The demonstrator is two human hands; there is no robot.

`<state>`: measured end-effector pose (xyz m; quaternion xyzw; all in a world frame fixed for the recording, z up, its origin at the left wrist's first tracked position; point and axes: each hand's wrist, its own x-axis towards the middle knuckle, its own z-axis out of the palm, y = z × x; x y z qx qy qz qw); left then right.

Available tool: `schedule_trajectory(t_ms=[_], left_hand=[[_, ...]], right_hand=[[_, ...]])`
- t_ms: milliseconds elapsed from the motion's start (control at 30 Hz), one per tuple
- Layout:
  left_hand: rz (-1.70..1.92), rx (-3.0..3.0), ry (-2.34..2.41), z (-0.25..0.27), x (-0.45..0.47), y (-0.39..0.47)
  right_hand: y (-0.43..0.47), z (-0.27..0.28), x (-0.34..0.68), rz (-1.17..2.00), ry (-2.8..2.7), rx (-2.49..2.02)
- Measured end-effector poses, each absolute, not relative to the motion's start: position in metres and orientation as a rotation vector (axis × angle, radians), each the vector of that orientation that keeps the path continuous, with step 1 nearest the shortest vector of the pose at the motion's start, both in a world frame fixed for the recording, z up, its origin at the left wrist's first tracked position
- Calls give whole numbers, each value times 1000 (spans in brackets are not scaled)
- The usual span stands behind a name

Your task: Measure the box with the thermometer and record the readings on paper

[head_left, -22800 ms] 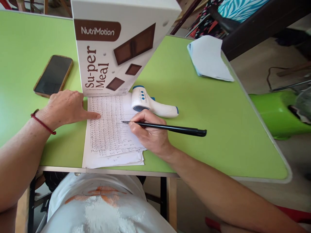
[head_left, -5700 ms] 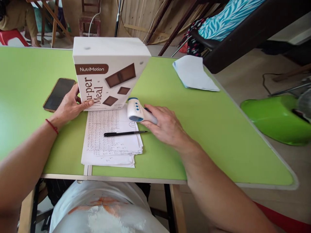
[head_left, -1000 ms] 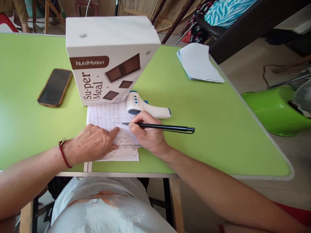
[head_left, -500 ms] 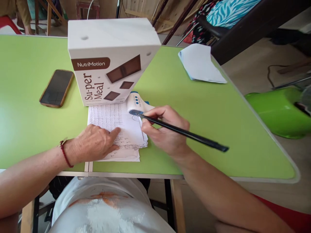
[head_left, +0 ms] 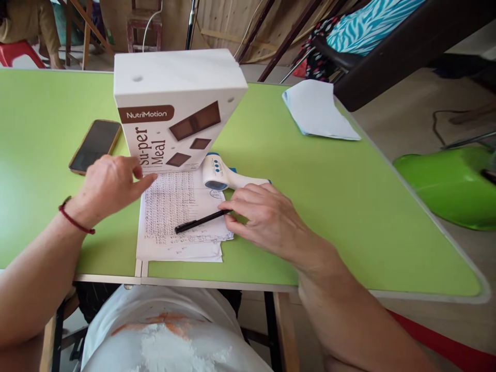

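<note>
A black pen [head_left: 201, 221] lies slanted across the handwritten sheets [head_left: 166, 206]. My right hand [head_left: 267, 219] is at the pen's right end, thumb and forefinger apart around it; the pen appears to rest on the paper. Just behind this hand is a white and blue handheld thermometer [head_left: 217, 173], on its side at the top of the sheets. My left hand [head_left: 112, 181] hovers at the lower left corner of a white NutriMotion box [head_left: 178, 77], fingers loosely spread and holding nothing. That hand partly covers the lower edge of a phone [head_left: 96, 142].
The green table [head_left: 329, 217] has a metal-edged seam near my body. Folded white paper [head_left: 320, 111] lies at the far right. Beyond the table's right edge stands a green bin [head_left: 445, 186]. A person's leg [head_left: 48, 31] and red stool [head_left: 19, 53] show at the far left.
My left hand has lifted off the sheets and moved left and away from me, beside the box. The pen, upright in my right hand's writing grip before, now lies on the sheets, pointing left.
</note>
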<state>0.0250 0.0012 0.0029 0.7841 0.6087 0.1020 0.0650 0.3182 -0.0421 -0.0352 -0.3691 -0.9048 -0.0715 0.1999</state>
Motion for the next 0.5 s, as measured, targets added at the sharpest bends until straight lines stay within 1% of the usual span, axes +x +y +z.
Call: schedule_trajectory(t_ms=[133, 200, 333, 400, 500], left_hand=[[421, 2274, 1939, -8, -2, 20], [596, 2196, 1876, -16, -6, 27], [1095, 1994, 1441, -31, 5, 36], [1196, 1860, 1246, -36, 11, 39], [1221, 1718, 1112, -42, 15, 45]], right_hand=[[-36, -42, 322, -62, -2394, -1068], [-29, -48, 325, -71, -2238, -1187], [-14, -61, 329, -127, -2119, -1533], [-9, -67, 328, -79, -2171, -1621], [-6, -72, 327, -14, -2241, -1650]])
